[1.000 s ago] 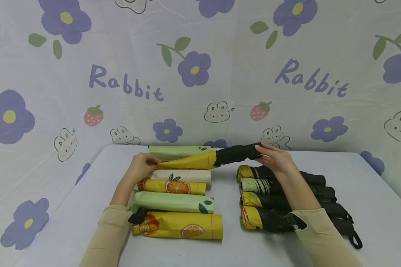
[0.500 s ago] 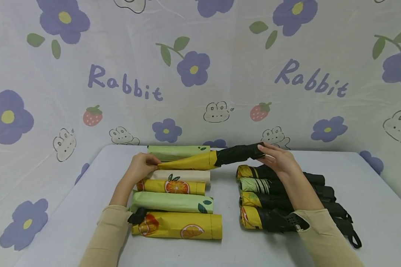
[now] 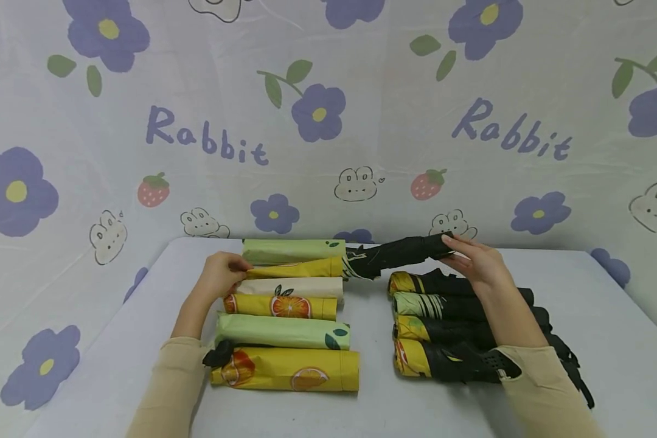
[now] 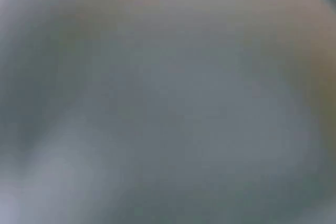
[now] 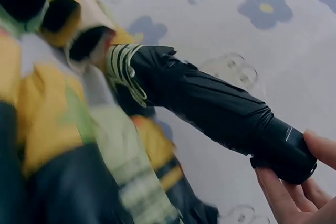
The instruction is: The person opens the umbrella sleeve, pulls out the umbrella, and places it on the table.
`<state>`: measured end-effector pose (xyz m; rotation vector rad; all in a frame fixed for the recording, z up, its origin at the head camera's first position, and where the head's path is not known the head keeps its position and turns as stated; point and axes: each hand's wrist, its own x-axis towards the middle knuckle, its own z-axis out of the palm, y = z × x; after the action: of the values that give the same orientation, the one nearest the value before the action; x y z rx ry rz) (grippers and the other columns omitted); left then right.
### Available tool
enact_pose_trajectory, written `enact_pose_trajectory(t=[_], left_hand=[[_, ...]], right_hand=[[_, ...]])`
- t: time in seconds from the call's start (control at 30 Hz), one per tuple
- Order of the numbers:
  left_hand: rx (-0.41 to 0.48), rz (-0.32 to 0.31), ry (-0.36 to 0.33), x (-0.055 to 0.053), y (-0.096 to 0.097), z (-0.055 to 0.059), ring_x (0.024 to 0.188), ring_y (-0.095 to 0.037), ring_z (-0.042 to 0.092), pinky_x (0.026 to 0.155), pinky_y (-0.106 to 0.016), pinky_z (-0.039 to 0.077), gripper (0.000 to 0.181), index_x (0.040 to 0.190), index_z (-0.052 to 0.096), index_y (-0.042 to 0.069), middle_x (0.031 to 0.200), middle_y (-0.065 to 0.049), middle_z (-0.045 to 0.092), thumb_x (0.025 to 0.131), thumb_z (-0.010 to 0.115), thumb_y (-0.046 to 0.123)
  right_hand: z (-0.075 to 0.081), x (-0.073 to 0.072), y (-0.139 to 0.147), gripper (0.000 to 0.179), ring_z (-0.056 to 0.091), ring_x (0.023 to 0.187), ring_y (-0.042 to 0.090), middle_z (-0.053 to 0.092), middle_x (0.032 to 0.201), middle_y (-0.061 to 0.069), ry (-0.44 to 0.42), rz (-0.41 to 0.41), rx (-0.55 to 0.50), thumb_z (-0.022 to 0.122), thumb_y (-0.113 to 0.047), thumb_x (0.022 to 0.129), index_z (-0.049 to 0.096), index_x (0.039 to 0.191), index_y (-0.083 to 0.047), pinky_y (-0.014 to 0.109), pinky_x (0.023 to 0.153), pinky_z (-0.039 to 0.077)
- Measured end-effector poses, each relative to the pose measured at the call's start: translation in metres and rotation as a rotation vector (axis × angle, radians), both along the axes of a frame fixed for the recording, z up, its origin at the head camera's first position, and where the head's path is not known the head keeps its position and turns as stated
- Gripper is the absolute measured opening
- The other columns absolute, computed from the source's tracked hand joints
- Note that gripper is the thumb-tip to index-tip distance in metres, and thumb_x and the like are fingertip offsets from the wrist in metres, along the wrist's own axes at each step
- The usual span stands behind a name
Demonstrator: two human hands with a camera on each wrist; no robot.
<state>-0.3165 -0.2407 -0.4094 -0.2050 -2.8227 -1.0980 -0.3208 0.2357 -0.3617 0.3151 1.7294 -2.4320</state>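
Note:
My left hand (image 3: pixel 221 275) pinches the closed left end of a yellow umbrella sleeve (image 3: pixel 301 267) at the back of the left row. Out of the sleeve's right end comes a folded black umbrella (image 3: pixel 399 254), slanting up to the right. Its black handle is held between the thumb and fingers of my right hand (image 3: pixel 479 264). In the right wrist view the umbrella (image 5: pixel 205 108) shows a pale green striped canopy edge at the sleeve's mouth, and fingertips (image 5: pixel 275 192) wrap the handle end. Only a blur fills the left wrist view.
Several sleeves lie in a row on the left of the white table (image 3: pixel 372 340): pale green (image 3: pixel 292 250), cream (image 3: pixel 301 287), yellow with orange slices (image 3: pixel 328 371). Several folded umbrellas (image 3: pixel 413 358) lie to the right, partly under my right forearm. A patterned cloth (image 3: pixel 394 121) hangs behind.
My right hand has moved right with the umbrella, and more of it shows outside the sleeve, including the striped canopy edge. My left hand has shifted slightly left with the sleeve.

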Motion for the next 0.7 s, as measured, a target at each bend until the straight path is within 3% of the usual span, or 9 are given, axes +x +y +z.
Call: enact_pose_trajectory(t=[0.07, 0.1, 0.2, 0.33, 0.43, 0.53, 0.63, 0.7], left_hand=[[0.031, 0.007, -0.033, 0.001, -0.003, 0.000, 0.050, -0.016, 0.049, 0.049, -0.028, 0.043, 0.016, 0.103, 0.073, 0.000, 0.096, -0.021, 0.072, 0.092, 0.061, -0.001], [0.029, 0.007, -0.030, 0.001, -0.004, 0.000, 0.051, -0.016, 0.050, 0.050, -0.028, 0.043, 0.015, 0.102, 0.073, 0.000, 0.097, -0.021, 0.072, 0.092, 0.062, -0.001], [0.018, 0.000, 0.002, 0.000, -0.003, -0.001, 0.053, -0.015, 0.052, 0.051, -0.028, 0.044, 0.015, 0.101, 0.073, -0.001, 0.097, -0.022, 0.072, 0.091, 0.062, -0.002], [0.000, 0.030, 0.025, -0.001, -0.006, -0.003, 0.053, -0.015, 0.053, 0.051, -0.028, 0.044, 0.017, 0.101, 0.073, -0.001, 0.097, -0.022, 0.072, 0.090, 0.062, -0.004], [0.011, 0.044, 0.020, -0.001, -0.010, -0.003, 0.056, -0.016, 0.055, 0.050, -0.028, 0.044, 0.018, 0.102, 0.074, 0.000, 0.100, -0.023, 0.072, 0.090, 0.061, -0.004], [0.018, 0.040, 0.024, -0.002, -0.010, -0.002, 0.063, -0.016, 0.058, 0.052, -0.027, 0.044, 0.019, 0.103, 0.074, 0.000, 0.104, -0.023, 0.072, 0.090, 0.061, -0.004], [0.022, 0.032, 0.021, -0.003, -0.010, -0.002, 0.064, -0.015, 0.059, 0.052, -0.026, 0.045, 0.020, 0.106, 0.073, 0.001, 0.108, -0.023, 0.071, 0.091, 0.061, -0.002], [0.021, 0.027, 0.018, -0.003, -0.009, -0.001, 0.062, -0.016, 0.058, 0.051, -0.026, 0.044, 0.021, 0.109, 0.072, 0.001, 0.111, -0.023, 0.070, 0.092, 0.060, -0.001]], right_hand=[[0.000, 0.000, 0.012, 0.084, 0.063, 0.111, 0.016, 0.000, 0.166, 0.001, -0.001, -0.002, -0.014, 0.074, -0.014, 0.086, 0.025, 0.154, -0.011, 0.020, 0.083, 0.057], [0.000, 0.000, 0.018, 0.085, 0.064, 0.110, 0.015, -0.001, 0.166, 0.000, -0.003, 0.000, -0.028, 0.073, -0.013, 0.087, 0.022, 0.155, -0.010, 0.020, 0.083, 0.057], [-0.001, 0.001, 0.031, 0.088, 0.054, 0.128, 0.024, -0.004, 0.165, 0.000, 0.014, 0.021, -0.052, 0.070, -0.012, 0.089, 0.012, 0.156, -0.009, 0.020, 0.082, 0.057], [-0.003, 0.001, 0.050, 0.086, 0.051, 0.130, 0.023, -0.006, 0.165, 0.000, 0.041, 0.013, -0.087, 0.068, -0.010, 0.090, 0.011, 0.155, -0.009, 0.021, 0.081, 0.058], [-0.007, 0.001, 0.066, 0.086, 0.065, 0.093, 0.010, -0.008, 0.164, -0.001, 0.045, -0.013, -0.123, 0.067, -0.008, 0.091, 0.010, 0.155, -0.011, 0.022, 0.080, 0.058], [-0.012, 0.002, 0.079, 0.089, 0.066, 0.078, 0.007, -0.008, 0.164, -0.005, 0.043, -0.033, -0.176, 0.065, -0.007, 0.092, 0.003, 0.156, -0.016, 0.024, 0.079, 0.059], [-0.018, 0.002, 0.090, 0.093, 0.066, 0.078, 0.010, 0.018, 0.159, -0.008, 0.036, -0.063, -0.245, 0.064, -0.005, 0.092, 0.000, 0.157, -0.021, 0.027, 0.078, 0.060], [-0.022, 0.002, 0.097, 0.093, 0.068, 0.078, 0.011, 0.044, 0.139, -0.009, 0.037, -0.080, -0.296, 0.063, -0.003, 0.092, -0.001, 0.157, -0.023, 0.029, 0.076, 0.060]])
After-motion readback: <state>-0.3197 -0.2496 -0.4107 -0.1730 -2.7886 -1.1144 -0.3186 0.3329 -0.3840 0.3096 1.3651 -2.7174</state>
